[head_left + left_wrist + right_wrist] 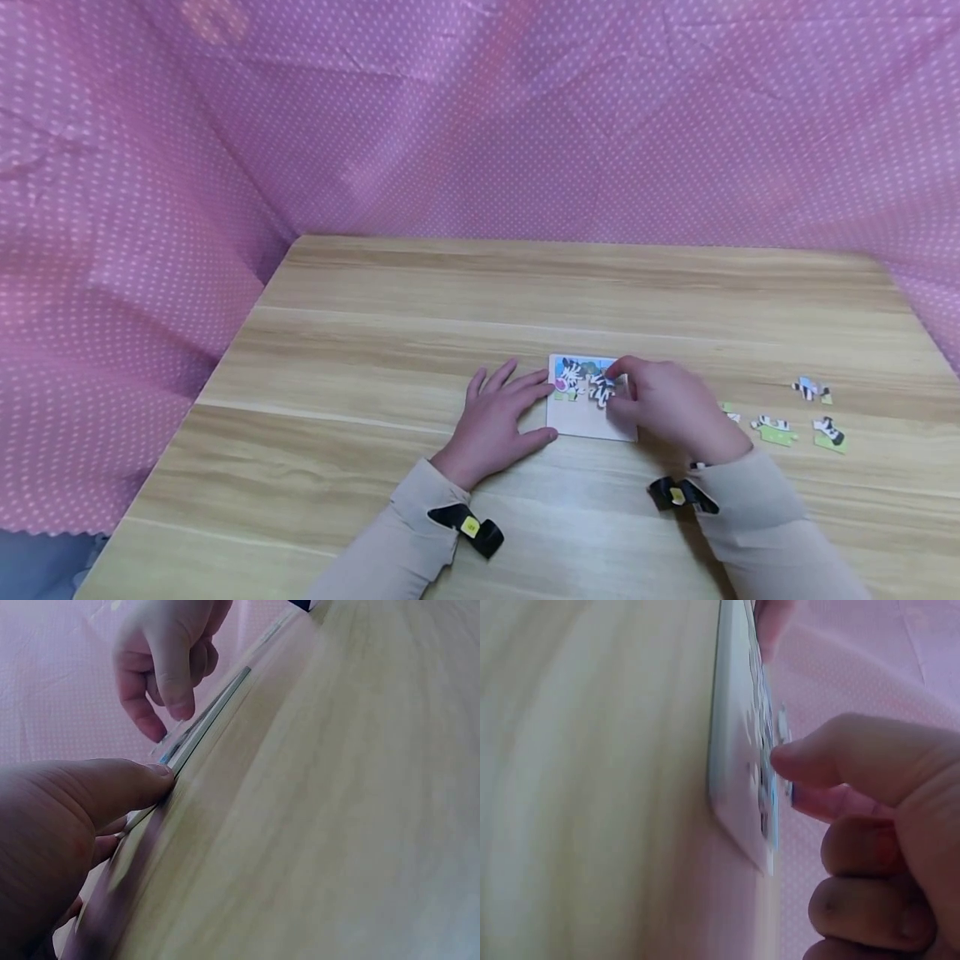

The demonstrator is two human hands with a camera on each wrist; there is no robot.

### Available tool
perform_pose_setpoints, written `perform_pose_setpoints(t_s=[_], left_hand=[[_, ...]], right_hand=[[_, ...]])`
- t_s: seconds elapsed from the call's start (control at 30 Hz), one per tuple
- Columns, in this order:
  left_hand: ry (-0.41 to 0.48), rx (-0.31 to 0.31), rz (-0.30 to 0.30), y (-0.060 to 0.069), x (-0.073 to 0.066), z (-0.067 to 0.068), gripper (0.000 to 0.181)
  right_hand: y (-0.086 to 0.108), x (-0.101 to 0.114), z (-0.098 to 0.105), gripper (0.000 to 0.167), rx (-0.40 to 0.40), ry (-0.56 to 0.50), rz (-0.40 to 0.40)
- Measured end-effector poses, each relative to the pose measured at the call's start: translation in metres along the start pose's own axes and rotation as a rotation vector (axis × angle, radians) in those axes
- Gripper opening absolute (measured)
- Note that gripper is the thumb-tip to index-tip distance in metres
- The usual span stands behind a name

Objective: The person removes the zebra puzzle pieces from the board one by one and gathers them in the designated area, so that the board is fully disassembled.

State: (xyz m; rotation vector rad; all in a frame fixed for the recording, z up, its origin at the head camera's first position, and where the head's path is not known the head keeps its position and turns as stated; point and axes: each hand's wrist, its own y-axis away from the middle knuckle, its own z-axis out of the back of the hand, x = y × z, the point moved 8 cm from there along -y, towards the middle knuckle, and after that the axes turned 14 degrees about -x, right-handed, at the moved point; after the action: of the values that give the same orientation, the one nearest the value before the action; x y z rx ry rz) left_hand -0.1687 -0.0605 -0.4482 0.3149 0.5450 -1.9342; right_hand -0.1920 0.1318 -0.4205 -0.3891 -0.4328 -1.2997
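Observation:
A small white puzzle board [588, 423] lies on the table, its upper part covered by joined zebra-picture pieces [568, 377]. My left hand [495, 421] lies at the board's left side with fingers spread, and its thumb touches the edge in the left wrist view. Over the board's right half, my right hand [671, 404] pinches a striped puzzle piece [601, 389] between thumb and forefinger. Seen from the right wrist, that piece [784, 739] stands slightly off the board's surface, partly hidden by the fingers. The other fingers of this hand are curled.
Several loose puzzle pieces lie right of the board, among them a green-edged one [774, 430], a zebra-head one [828, 433] and a bluish one [812, 388]. Another is partly hidden behind the right hand. Pink dotted cloth [480, 125] hangs behind the wooden table [337, 333].

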Motion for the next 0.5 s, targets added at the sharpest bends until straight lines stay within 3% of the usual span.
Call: perform_pose_setpoints(t_s=[0.5], left_hand=[[0.011, -0.006, -0.003, 0.000, -0.002, 0.001, 0.060]], right_hand=[[-0.003, 0.009, -0.012, 0.038, 0.008, 0.035, 0.023]])
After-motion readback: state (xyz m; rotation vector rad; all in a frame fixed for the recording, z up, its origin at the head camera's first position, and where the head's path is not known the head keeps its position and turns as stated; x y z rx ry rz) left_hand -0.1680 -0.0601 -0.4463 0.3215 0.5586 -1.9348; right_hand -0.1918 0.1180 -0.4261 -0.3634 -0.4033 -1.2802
